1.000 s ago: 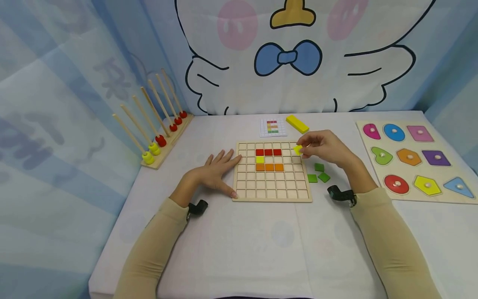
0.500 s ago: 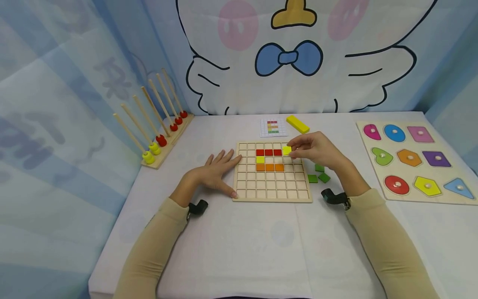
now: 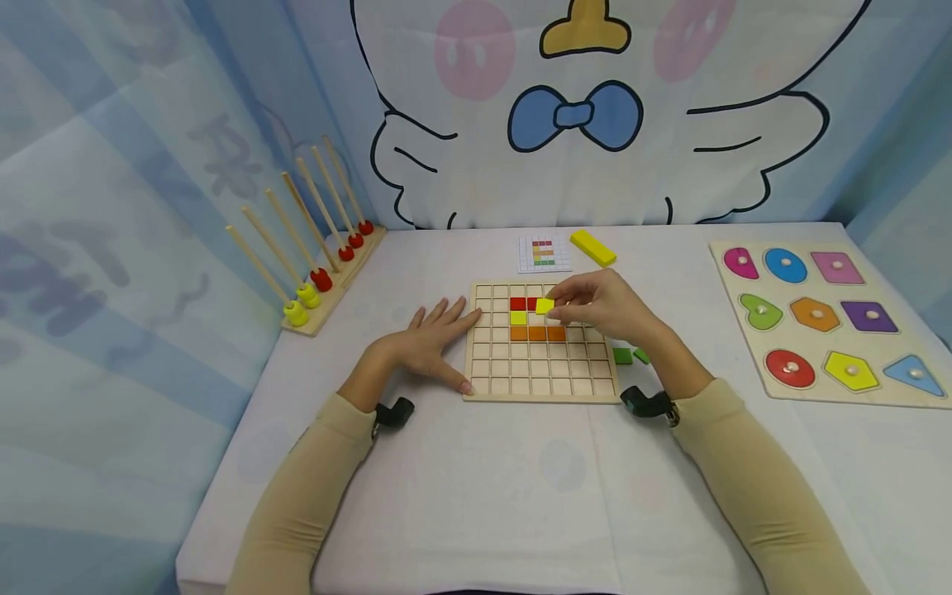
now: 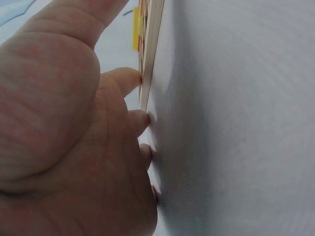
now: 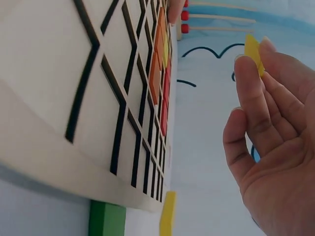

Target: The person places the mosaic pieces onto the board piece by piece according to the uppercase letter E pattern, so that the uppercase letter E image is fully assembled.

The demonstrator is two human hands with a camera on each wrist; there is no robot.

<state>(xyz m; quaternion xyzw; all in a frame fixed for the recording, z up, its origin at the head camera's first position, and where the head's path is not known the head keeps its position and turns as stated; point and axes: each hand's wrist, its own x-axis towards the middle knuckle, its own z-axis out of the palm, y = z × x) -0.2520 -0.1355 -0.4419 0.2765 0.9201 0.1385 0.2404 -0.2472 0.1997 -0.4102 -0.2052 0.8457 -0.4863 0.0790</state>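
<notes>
My right hand (image 3: pixel 606 307) pinches a yellow square tile (image 3: pixel 545 307) between thumb and fingers, above the wooden grid board (image 3: pixel 539 387). In the right wrist view the tile (image 5: pixel 252 51) stands clear of the board. Red tiles (image 3: pixel 517 303) line an upper row; the held tile partly covers that row's right end. Below them lies one yellow tile (image 3: pixel 517 318), then a row of orange tiles (image 3: pixel 537 334). My left hand (image 3: pixel 427 349) rests spread at the board's left edge, thumb near its front corner. The left wrist view shows its fingertips against the board's side (image 4: pixel 151 54).
Behind the board lie a small pattern card (image 3: pixel 545 254) and a yellow bar (image 3: pixel 592 247). Green tiles (image 3: pixel 622 355) sit at its right edge, partly hidden by my right arm. A knobbed shape puzzle (image 3: pixel 811 322) lies right; a bead-and-peg stand (image 3: pixel 312 318) stands left.
My right hand has carried the yellow tile leftward, from the board's right edge to over the red row. My left hand has stayed in place.
</notes>
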